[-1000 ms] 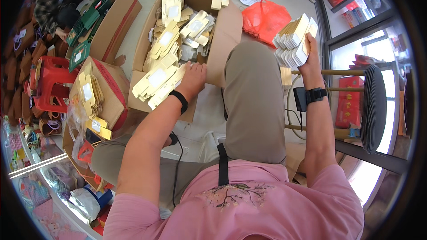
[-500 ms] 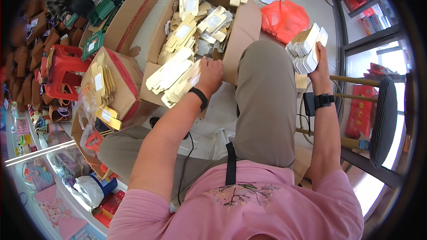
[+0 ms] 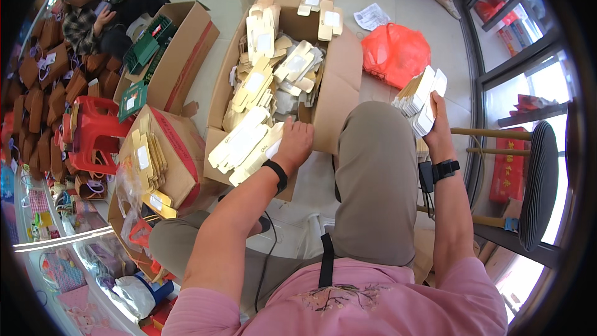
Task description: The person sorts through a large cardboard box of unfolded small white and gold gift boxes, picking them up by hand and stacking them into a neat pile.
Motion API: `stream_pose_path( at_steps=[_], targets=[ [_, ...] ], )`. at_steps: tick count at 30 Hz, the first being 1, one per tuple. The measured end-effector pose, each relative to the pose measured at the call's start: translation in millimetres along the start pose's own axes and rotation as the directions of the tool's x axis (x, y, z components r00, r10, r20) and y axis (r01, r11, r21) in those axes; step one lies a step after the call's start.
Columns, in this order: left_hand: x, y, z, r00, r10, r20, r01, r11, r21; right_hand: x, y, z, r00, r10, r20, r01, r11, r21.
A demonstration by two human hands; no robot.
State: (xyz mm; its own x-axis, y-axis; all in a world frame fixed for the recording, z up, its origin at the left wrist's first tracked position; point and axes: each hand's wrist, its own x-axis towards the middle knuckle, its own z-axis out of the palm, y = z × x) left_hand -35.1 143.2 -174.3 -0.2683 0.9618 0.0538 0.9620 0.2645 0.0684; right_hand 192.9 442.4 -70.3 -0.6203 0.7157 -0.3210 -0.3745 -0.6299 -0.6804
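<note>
My left hand (image 3: 296, 142) is at the near end of a big open carton (image 3: 339, 102), fingers curled at the edge of a pile of pale yellow flat-folded boxes (image 3: 245, 143). Its fingertips are partly hidden there. More flat boxes, cream with white label patches, fill the carton in loose bundles (image 3: 261, 34). Out to the right, beyond my raised knee, my right hand (image 3: 440, 124) grips a thick stack of white and cream flat-folded boxes (image 3: 418, 101), held tilted with edges fanned.
A red plastic bag (image 3: 396, 55) lies right of the carton. At left are a taped carton (image 3: 183, 143) with flat boxes on top, a red stool (image 3: 93, 130) and a carton of green boxes (image 3: 193, 56). A striped-cushion chair (image 3: 538, 186) stands right. Another person (image 3: 90, 22) sits far left.
The whole view has shifted, bringing more of the far floor and a white stool into sight. My right hand has turned its stack more edge-on; my left hand stays at the same pile.
</note>
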Motion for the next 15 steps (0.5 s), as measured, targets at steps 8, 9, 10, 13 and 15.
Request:
stream_pose_path(
  at_steps=[8, 9, 10, 13, 15],
  targets=[
    [40.7, -26.5, -11.0, 0.992, -0.013, 0.129, 0.013, 1.0, -0.002, -1.4, 4.4, 1.6, 0.999, 0.012, -0.041, -0.012, 1.0, 0.001],
    [42.9, -30.3, -11.8, 0.989, -0.002, 0.145, 0.006, 1.0, -0.026, -2.6, 4.6, 3.1, 0.999, 0.01, -0.038, -0.01, 1.0, 0.001],
    [43.8, -35.1, -12.7, 0.989, -0.001, 0.146, 0.005, 1.0, -0.028, -2.8, 5.3, 4.5, 0.999, 0.008, -0.036, -0.008, 1.0, 0.0],
    [42.3, -51.3, -15.9, 0.99, 0.047, 0.134, -0.042, 0.998, -0.038, 0.5, 10.2, 5.2, 0.997, 0.013, -0.078, -0.013, 1.0, -0.003],
    [38.0, -60.0, -20.6, 0.984, 0.076, 0.16, -0.07, 0.997, -0.045, -0.8, 11.7, 6.7, 0.997, 0.019, -0.068, -0.02, 1.0, -0.018]
  ],
)
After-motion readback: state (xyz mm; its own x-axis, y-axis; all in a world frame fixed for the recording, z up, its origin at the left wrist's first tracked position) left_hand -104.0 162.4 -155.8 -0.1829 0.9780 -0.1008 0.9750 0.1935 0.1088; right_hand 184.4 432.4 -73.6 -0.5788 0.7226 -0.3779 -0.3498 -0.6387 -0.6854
